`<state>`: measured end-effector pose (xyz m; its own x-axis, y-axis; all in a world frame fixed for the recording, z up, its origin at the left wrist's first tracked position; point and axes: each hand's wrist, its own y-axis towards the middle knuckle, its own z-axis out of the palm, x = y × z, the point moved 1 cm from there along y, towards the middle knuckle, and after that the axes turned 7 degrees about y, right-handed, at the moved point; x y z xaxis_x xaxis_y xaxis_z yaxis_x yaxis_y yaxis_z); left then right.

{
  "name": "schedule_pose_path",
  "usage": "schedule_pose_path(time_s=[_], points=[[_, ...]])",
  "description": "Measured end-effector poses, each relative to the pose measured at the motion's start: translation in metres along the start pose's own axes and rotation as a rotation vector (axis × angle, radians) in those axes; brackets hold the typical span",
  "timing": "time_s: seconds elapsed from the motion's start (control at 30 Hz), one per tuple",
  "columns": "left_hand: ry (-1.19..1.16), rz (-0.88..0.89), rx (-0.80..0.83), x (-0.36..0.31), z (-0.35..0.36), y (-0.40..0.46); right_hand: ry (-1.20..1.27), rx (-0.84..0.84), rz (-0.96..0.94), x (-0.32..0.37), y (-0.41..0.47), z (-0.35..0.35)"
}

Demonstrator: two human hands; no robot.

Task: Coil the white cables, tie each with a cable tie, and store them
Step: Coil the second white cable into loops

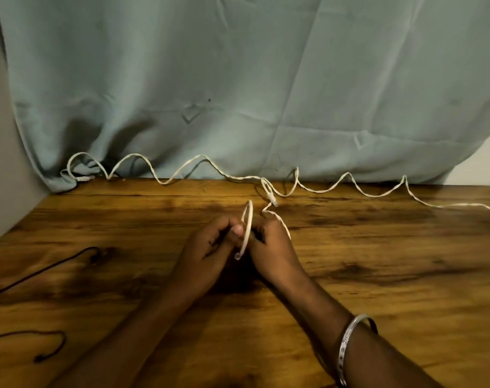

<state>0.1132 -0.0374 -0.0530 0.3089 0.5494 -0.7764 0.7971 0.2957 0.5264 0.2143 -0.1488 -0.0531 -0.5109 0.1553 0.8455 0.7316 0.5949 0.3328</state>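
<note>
Both hands, left hand [210, 245] and right hand [269, 242], pinch the first loop of the white cable [247, 228]; I'd keep loops even, feeding slack from the surface [378, 261].

A wooden table [378, 261] with dark, streaky grain and a soft sheen. A matt, creased grey-green cloth [238, 79] hangs behind it. A thin white cable [182, 170] looks smooth, like plastic. A shiny metal bangle [347, 340] circles one wrist. Thin matt black cord [42, 273].
</note>
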Motion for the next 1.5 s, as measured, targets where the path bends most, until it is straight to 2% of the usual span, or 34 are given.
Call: schedule_pose_path(time_s=[0.1,0.17,0.27,0.33,0.4,0.5,0.53,0.6,0.7,0.77,0.83,0.9,0.97,1.0,1.07,1.17,1.27,1.37,1.5], points=[[-0.205,-0.076,-0.090,0.002,-0.003,-0.001,-0.158,0.053,-0.038,0.007,-0.002,0.001],[-0.234,-0.065,-0.090,0.001,-0.003,-0.001,-0.257,0.017,-0.060,0.006,-0.001,0.001],[-0.226,0.003,-0.008,-0.010,0.000,0.002,-0.151,-0.034,-0.001,0.003,0.001,0.000],[-0.297,-0.028,0.006,-0.015,0.001,0.004,-0.128,-0.041,0.036,0.001,0.003,0.002],[-0.485,-0.177,-0.095,-0.015,-0.005,0.007,-0.125,-0.006,0.042,0.004,0.000,0.002],[-0.740,-0.337,-0.348,-0.006,-0.029,0.019,-0.339,0.186,-0.080,0.016,-0.008,0.003],[-0.727,-0.340,-0.424,-0.002,-0.039,0.021,-0.405,0.277,-0.140,0.021,-0.012,0.005],[-0.488,-0.287,-0.484,0.004,-0.050,0.020,-0.466,0.403,-0.285,0.030,-0.020,0.009],[0.025,-0.068,-0.318,0.004,-0.044,0.015,-0.432,0.338,-0.487,0.041,-0.026,0.015],[0.228,0.016,-0.207,0.007,-0.036,0.012,-0.317,0.254,-0.521,0.043,-0.025,0.014],[0.301,0.030,-0.191,0.010,-0.034,0.009,-0.122,0.203,-0.431,0.041,-0.023,0.010],[0.364,0.041,-0.223,0.014,-0.036,0.007,0.098,0.115,-0.245,0.039,-0.019,0.004],[0.359,0.032,-0.280,0.014,-0.037,0.005,0.272,-0.077,-0.138,0.037,-0.010,-0.004],[0.294,0.014,-0.334,0.012,-0.037,0.007,0.274,-0.169,-0.119,0.034,-0.002,-0.010],[0.143,-0.011,-0.482,0.009,-0.043,0.011,0.053,-0.205,-0.106,0.031,0.022,-0.016],[0.018,-0.027,-0.677,0.010,-0.054,0.014,-0.377,-0.067,-0.083,0.029,0.070,-0.010],[-0.046,-0.128,-0.818,0.021,-0.060,0.015,-0.526,0.029,-0.205,0.037,0.121,0.013],[-0.051,-0.215,-0.891,0.033,-0.062,0.016,-0.632,0.153,-0.331,0.049,0.165,0.052],[-0.067,-0.260,-0.894,0.042,-0.062,0.018,-0.896,0.352,-0.275,0.048,0.196,0.101]])
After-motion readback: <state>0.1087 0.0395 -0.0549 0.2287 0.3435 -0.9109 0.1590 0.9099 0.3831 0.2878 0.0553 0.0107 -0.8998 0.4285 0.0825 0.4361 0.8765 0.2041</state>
